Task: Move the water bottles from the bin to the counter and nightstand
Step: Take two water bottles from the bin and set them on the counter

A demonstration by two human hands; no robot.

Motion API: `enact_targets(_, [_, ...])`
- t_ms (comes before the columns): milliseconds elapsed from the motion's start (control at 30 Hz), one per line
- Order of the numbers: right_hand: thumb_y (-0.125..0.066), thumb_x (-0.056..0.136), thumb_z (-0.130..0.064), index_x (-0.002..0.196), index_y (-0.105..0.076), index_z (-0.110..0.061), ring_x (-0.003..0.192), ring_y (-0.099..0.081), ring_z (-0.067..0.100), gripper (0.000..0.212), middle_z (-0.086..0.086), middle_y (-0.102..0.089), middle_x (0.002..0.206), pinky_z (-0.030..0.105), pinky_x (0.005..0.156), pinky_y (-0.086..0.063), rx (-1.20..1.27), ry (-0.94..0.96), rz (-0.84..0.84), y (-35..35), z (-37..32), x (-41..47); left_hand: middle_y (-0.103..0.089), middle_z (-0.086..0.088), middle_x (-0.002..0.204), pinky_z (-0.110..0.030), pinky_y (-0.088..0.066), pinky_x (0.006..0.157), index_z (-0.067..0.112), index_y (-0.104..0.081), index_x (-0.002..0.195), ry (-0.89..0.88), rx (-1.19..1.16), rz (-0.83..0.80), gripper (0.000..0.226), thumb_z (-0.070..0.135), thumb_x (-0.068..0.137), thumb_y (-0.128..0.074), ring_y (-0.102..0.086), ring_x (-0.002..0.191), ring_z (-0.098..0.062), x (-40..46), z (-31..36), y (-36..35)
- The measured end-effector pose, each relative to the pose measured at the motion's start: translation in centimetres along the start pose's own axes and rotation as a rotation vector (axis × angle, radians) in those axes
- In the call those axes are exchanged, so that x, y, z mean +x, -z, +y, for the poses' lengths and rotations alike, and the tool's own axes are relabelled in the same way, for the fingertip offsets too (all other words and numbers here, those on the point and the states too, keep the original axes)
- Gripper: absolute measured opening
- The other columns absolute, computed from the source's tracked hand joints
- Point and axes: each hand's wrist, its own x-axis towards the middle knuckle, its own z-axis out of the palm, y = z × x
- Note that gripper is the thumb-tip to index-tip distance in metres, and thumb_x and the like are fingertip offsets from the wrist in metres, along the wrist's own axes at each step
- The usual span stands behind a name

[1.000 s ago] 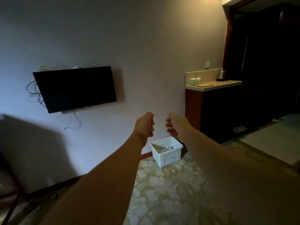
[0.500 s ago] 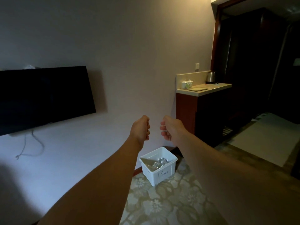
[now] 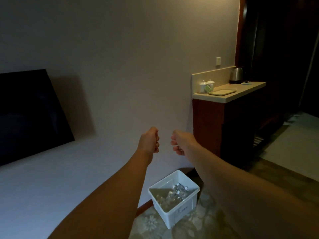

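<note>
Bin [image 3: 179, 210] of water bottles [image 3: 178, 191] now nearer, both fists' fingers curled, holding nothing, counter [image 3: 231, 94] right, television [image 3: 29, 114] left

The flat black wall-mounted television [image 3: 29, 114] is cut off by the left edge. The clear plastic water bottles [image 3: 174, 195] in the white plastic bin [image 3: 179, 211] blur together, their number unclear.

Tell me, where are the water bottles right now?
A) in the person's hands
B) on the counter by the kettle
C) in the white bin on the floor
C: the water bottles lie inside the white bin on the floor, while the left hand and right hand are curled and hold nothing.
</note>
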Motion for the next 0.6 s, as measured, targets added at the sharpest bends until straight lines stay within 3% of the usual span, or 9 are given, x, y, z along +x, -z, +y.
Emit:
enact_targets(300, [-0.05, 0.094, -0.025, 0.1, -0.066, -0.011, 0.063, -0.056, 0.014, 0.022, 0.005, -0.065, 0.087, 0.025, 0.056, -0.045, -0.065, -0.077, -0.015, -5.8, -0.5, 20.7, -0.041, 0.002, 0.056, -0.029, -0.031, 0.054, 0.021, -0.041, 0.064, 0.088, -0.021, 0.017, 0.027, 0.021, 0.09, -0.046, -0.033, 0.048, -0.013, 21.2, -7.1, -0.2])
enact_targets(600, [-0.05, 0.092, -0.027, 0.086, -0.065, -0.013, 0.056, -0.057, 0.015, 0.021, 0.003, -0.067, 0.078, 0.022, 0.05, -0.044, -0.131, -0.154, 0.05, -13.7, 6.0, 44.8, -0.042, 0.003, 0.052, -0.028, -0.031, 0.048, 0.021, -0.042, 0.061, 0.252, -0.122, 0.009, 0.027, 0.017, 0.088, -0.046, -0.035, 0.044, -0.013, 44.8, -21.9, 0.3])
